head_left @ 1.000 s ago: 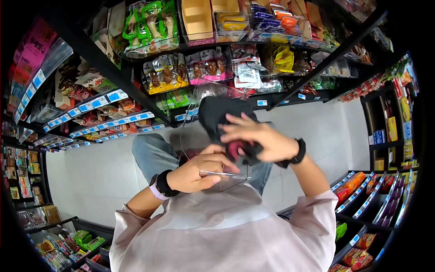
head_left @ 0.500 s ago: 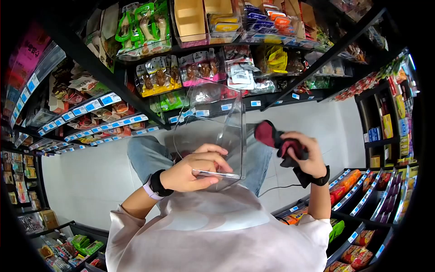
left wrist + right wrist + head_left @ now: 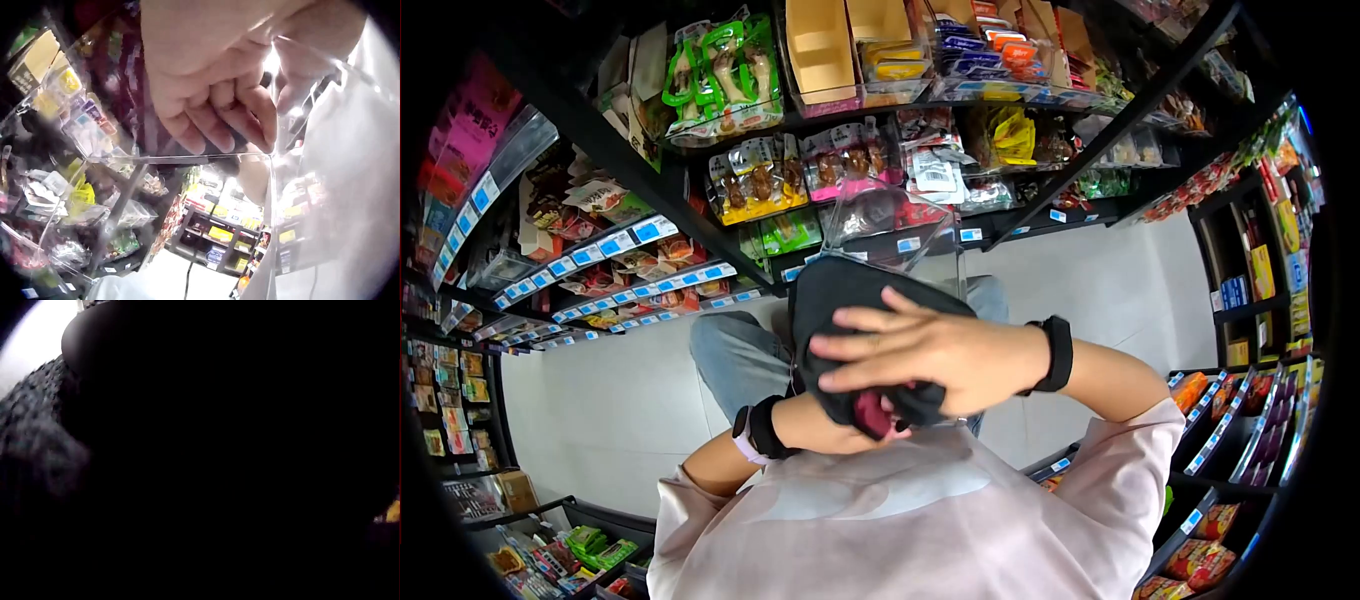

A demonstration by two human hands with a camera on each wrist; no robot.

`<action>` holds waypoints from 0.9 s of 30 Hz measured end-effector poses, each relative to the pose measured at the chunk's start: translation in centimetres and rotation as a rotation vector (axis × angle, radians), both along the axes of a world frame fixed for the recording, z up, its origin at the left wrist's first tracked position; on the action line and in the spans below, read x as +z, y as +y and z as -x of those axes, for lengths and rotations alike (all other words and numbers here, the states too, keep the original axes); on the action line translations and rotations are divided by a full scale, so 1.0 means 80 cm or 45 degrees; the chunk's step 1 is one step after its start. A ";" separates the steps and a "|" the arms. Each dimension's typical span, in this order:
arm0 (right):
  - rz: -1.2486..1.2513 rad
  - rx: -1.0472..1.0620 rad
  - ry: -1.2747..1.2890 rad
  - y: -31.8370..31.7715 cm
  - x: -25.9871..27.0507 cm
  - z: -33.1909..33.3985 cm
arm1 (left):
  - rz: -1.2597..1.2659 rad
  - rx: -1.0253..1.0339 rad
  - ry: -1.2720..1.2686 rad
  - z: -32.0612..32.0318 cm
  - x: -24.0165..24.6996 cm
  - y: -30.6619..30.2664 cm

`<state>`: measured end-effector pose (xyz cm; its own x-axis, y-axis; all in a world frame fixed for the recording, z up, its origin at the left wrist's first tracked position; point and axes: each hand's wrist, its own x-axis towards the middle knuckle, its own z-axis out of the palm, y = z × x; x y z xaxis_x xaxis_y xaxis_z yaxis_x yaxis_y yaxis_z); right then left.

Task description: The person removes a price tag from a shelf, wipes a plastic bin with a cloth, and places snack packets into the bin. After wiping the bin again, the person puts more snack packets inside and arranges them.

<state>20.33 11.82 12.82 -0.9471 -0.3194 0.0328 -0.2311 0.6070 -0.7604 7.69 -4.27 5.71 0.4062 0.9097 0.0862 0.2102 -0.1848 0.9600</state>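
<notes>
In the head view my right hand [image 3: 940, 350] lies spread over a black cloth item [image 3: 830, 290] with a maroon part [image 3: 870, 413], its fingers extended across the top and its thumb hidden. Below it is a clear plastic box [image 3: 945, 262], mostly covered by the cloth. My left hand [image 3: 810, 425] is partly covered by the cloth. The left wrist view has the left hand [image 3: 212, 81] gripping the edge of the clear box [image 3: 181, 159], fingers bent over it and thumb on the other side. The right wrist view is almost wholly dark.
Shelves of packaged snacks [image 3: 755, 180] stand ahead, with price labels [image 3: 615, 243] along the left shelf edges. More shelves [image 3: 1260, 270] rise at the right, and a low bin [image 3: 590, 545] of packets is at lower left. Pale floor tiles [image 3: 600, 400] lie around the knees.
The right hand has swung from the right side back over the box with the black and maroon cloth, its fingers now spread. The left hand is now partly covered and stays at the box.
</notes>
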 end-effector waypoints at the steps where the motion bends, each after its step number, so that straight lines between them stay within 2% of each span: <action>1: -0.054 -0.052 0.013 0.009 -0.002 0.003 | -0.052 -0.084 -0.016 -0.003 0.005 0.002; 2: -0.064 -0.128 0.014 0.018 -0.004 0.007 | -0.102 -0.168 -0.035 -0.006 0.006 0.003; 3: -0.115 -0.188 0.002 0.032 -0.007 0.010 | -0.385 -0.134 -0.007 -0.010 0.006 0.013; 4: -0.167 -0.250 -0.009 0.049 -0.012 0.014 | -0.383 -0.175 -0.036 -0.011 -0.006 0.013; 8: -0.038 -0.602 0.072 0.131 -0.075 0.021 | -0.357 -0.218 -0.013 -0.011 -0.004 0.014; 10: 0.168 -0.913 -0.314 0.157 -0.081 0.017 | -0.355 -0.240 -0.027 -0.010 -0.003 0.013; 11: 0.301 -1.009 -0.382 0.157 -0.082 0.011 | -0.331 -0.220 -0.053 -0.009 -0.001 0.012; 12: 0.303 -1.014 -0.380 0.155 -0.085 0.006 | -0.307 -0.196 -0.078 -0.007 0.001 0.011; 14: -0.005 -0.791 0.091 0.136 -0.090 -0.006 | -0.306 -0.194 -0.091 -0.005 -0.002 0.013; 15: -0.051 -0.784 0.185 0.123 -0.095 -0.009 | -0.304 -0.181 -0.119 -0.004 -0.004 0.016; 16: -0.039 -0.713 0.117 0.109 -0.092 -0.017 | -0.300 -0.170 -0.148 -0.002 -0.006 0.018; 18: 0.193 -0.546 0.000 0.066 -0.077 -0.031 | -0.258 -0.124 -0.147 0.004 -0.011 0.023; 19: 0.065 -0.439 0.131 0.046 -0.081 -0.037 | -0.224 -0.077 -0.142 0.008 -0.013 0.026; 20: 0.103 -0.340 0.116 0.026 -0.063 -0.041 | -0.223 -0.086 -0.141 0.013 -0.011 0.022; 22: 0.061 -0.308 0.115 -0.003 -0.040 -0.052 | -0.159 -0.031 -0.035 0.018 -0.007 0.009; 23: 0.069 -0.320 0.116 -0.002 -0.040 -0.053 | -0.332 -0.002 0.043 0.014 -0.013 0.011; 24: 0.057 -0.317 0.131 -0.001 -0.040 -0.055 | -0.321 -0.014 0.042 0.016 -0.013 0.010; 26: 0.087 -0.339 0.131 0.011 -0.046 -0.052 | 0.068 -0.138 0.087 0.019 -0.008 0.006; 27: 0.098 -0.408 0.130 0.025 -0.057 -0.048 | -0.065 -0.135 0.047 0.013 0.001 0.016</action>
